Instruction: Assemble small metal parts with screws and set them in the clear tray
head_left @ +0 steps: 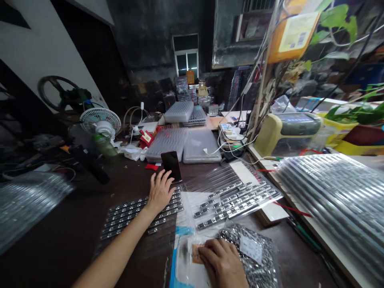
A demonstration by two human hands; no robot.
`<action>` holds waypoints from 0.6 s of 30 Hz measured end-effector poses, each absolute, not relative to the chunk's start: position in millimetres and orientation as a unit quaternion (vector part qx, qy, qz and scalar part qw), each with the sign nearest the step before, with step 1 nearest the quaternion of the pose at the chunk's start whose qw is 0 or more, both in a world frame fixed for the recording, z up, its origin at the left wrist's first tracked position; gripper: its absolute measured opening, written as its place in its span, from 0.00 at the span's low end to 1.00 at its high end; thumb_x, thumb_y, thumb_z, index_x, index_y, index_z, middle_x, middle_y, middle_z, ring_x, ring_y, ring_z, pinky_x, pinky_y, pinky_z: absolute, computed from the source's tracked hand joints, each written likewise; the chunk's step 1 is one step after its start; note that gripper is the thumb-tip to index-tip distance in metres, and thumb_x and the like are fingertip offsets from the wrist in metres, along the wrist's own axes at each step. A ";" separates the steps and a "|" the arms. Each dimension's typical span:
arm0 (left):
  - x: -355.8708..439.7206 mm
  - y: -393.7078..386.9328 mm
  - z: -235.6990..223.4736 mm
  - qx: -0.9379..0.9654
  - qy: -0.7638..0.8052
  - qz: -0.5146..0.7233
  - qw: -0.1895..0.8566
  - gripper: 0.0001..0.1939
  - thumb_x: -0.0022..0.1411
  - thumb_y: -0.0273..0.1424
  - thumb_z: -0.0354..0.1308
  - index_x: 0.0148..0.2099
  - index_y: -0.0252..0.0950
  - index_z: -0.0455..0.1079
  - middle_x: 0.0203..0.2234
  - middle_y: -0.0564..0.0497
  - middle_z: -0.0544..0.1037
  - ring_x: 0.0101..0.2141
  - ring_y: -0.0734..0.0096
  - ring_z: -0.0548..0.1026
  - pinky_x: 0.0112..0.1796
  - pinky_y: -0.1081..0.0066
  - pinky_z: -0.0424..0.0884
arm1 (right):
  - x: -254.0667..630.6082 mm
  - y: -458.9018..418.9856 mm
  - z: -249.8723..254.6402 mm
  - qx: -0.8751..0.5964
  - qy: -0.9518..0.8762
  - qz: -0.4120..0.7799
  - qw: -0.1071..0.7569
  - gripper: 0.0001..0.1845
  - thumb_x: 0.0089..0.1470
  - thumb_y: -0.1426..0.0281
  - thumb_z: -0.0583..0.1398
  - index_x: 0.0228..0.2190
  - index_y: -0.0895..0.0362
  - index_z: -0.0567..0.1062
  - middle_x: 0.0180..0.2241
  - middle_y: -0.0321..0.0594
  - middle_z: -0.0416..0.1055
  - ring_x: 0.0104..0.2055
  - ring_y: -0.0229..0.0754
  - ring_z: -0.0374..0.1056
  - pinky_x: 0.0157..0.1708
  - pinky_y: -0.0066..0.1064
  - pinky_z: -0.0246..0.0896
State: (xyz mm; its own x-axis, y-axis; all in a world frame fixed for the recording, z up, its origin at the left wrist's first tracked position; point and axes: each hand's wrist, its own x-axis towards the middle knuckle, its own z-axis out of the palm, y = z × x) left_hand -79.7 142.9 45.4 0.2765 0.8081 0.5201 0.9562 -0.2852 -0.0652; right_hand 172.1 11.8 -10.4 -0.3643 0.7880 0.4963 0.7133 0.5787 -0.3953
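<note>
Left hand [160, 192] spread open on black-and-silver component strips [141, 214], below black smartphone [171, 166]; right hand [222, 264] on crinkled silver bag [252, 256], grip unclear. Risk: pressure scatters loose strips.

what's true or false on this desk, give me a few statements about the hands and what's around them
1. The left hand rests over rows of small metal parts. True.
2. The right hand holds the phone. False: the phone lies by the left hand, and the right hand is on a brown slip beside a silver bag.
3. A white fan stands at the far left. True.
4. Both hands wear gloves. False: both are bare.
</note>
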 end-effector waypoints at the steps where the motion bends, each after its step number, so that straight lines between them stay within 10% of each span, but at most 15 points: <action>1: -81.1 140.4 45.4 -0.777 -0.569 -0.198 0.184 0.14 0.60 0.31 0.55 0.49 0.37 0.69 0.55 0.42 0.68 0.57 0.48 0.60 0.55 0.44 0.52 | 172.8 11.3 -7.5 -0.453 -0.827 0.054 0.330 0.08 0.59 0.67 0.55 0.37 0.46 0.75 0.34 0.34 0.72 0.35 0.40 0.64 0.36 0.34 0.52; 18: -84.0 130.6 35.0 -0.801 -0.547 -0.191 0.152 0.13 0.60 0.32 0.55 0.48 0.38 0.70 0.53 0.42 0.69 0.56 0.50 0.61 0.55 0.46 0.54 | 166.6 13.2 -29.2 -0.455 -0.813 0.033 0.362 0.10 0.60 0.64 0.54 0.39 0.44 0.75 0.33 0.36 0.71 0.34 0.41 0.63 0.35 0.34 0.51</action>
